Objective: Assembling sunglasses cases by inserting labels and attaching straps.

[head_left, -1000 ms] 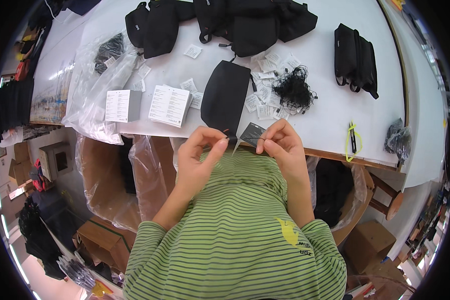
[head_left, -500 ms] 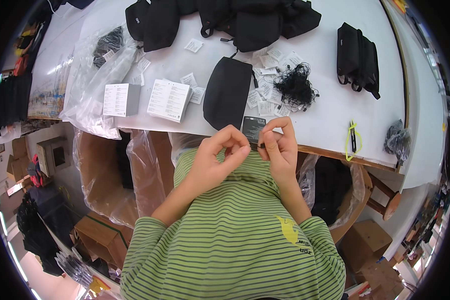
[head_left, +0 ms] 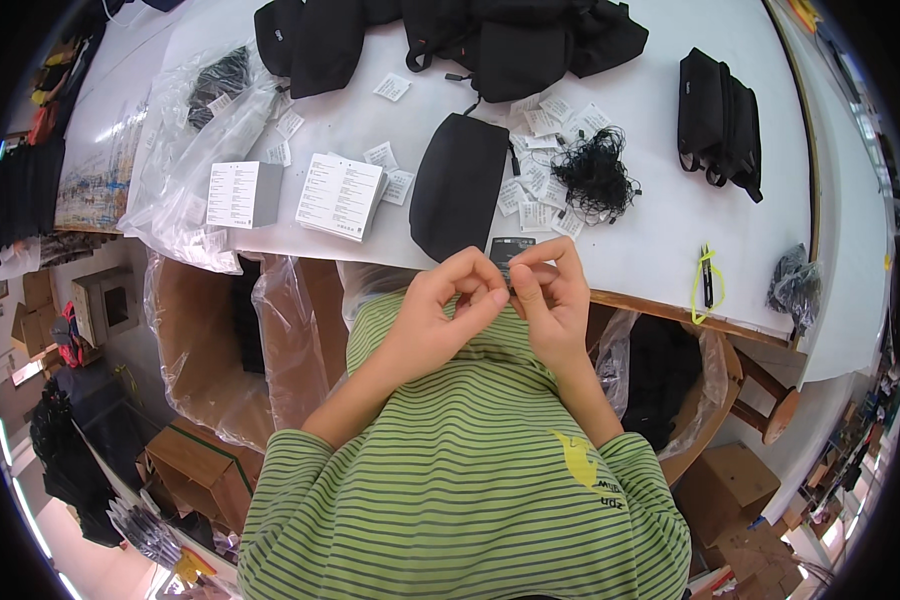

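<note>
My left hand (head_left: 440, 315) and my right hand (head_left: 550, 295) meet at the table's near edge, fingertips pinched together on a small dark card tag (head_left: 510, 250) that sticks up between them. What passes through the tag is too small to see. Just beyond the hands lies a flat black pouch (head_left: 458, 185). To its right sit scattered white paper tags (head_left: 540, 195) and a tangle of black strings (head_left: 595, 175).
The white table (head_left: 660, 225) also holds two stacks of white leaflets (head_left: 340, 195), clear plastic bags (head_left: 185, 130), a heap of black bags (head_left: 490, 40), a black pouch pair (head_left: 720, 110) and yellow snips (head_left: 705, 285). Plastic-lined cartons (head_left: 220, 350) stand under the table.
Both hands have drawn closer together and the dark tag has come from the table edge up between the fingertips.
</note>
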`<state>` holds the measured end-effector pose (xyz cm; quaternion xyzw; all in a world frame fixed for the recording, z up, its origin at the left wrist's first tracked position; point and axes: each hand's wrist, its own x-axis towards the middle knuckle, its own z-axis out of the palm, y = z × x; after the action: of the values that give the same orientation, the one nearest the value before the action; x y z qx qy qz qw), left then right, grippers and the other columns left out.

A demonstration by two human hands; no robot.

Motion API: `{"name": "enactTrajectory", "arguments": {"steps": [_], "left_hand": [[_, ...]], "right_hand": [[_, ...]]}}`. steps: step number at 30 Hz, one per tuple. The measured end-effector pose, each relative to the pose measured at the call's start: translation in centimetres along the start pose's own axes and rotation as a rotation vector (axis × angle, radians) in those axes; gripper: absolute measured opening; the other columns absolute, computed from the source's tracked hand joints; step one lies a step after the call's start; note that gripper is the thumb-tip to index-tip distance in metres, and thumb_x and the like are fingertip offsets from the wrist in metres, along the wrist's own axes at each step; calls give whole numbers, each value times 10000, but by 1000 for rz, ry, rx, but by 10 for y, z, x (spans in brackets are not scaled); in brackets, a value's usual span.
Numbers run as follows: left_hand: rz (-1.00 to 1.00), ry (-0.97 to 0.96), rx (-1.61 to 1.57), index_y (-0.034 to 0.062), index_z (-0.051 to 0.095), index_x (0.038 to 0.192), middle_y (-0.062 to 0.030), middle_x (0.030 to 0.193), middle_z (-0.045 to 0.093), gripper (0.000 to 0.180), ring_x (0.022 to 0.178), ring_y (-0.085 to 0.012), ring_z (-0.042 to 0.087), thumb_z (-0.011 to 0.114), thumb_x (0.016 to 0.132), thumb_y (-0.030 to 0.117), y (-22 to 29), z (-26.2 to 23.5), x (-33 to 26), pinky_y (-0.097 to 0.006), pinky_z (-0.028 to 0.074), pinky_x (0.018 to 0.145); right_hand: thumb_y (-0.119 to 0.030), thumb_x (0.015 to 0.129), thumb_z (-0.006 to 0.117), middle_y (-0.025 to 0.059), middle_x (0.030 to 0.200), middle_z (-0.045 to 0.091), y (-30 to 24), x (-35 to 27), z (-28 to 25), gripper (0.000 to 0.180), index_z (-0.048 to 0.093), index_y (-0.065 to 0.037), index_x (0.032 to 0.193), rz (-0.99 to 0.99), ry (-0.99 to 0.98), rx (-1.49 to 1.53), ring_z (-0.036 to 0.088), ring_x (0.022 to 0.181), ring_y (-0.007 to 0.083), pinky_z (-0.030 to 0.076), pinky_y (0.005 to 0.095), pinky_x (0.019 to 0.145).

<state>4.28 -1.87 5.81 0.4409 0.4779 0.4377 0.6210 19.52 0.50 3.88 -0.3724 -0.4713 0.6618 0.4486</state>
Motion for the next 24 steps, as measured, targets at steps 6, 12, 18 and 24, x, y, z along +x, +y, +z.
{"name": "enactTrajectory", "arguments": {"steps": [6,12,18,24], "left_hand": [[1,-25,59,31,546,861,55,601,435,93,557,-30,358,596,871,109,2,-5,1,-205,285,532],[-11,-90,176,8,574,880,29,702,510,72,633,-39,429,606,853,67,6,-10,1,-203,335,593],[-50,-98,170,12,544,826,42,686,470,74,603,-32,375,604,840,52,4,-10,1,-205,285,547],[-88,-78,157,24,512,777,43,596,342,129,573,-52,324,624,813,77,2,-8,2,-216,276,526]], "right_hand": [[-105,934,572,30,718,606,1,-2,1,127,486,-12,948,-33,63,-80,528,640,48,400,185,576],[-102,934,573,29,714,604,1,-2,-1,126,485,-13,950,8,3,-32,531,637,56,403,190,575],[-77,938,551,52,718,615,2,-3,-1,108,467,-11,950,-13,-19,-125,540,632,61,405,200,565],[-58,940,533,75,731,630,0,-3,4,93,453,-11,947,-27,-36,-98,575,649,73,410,205,564]]}}
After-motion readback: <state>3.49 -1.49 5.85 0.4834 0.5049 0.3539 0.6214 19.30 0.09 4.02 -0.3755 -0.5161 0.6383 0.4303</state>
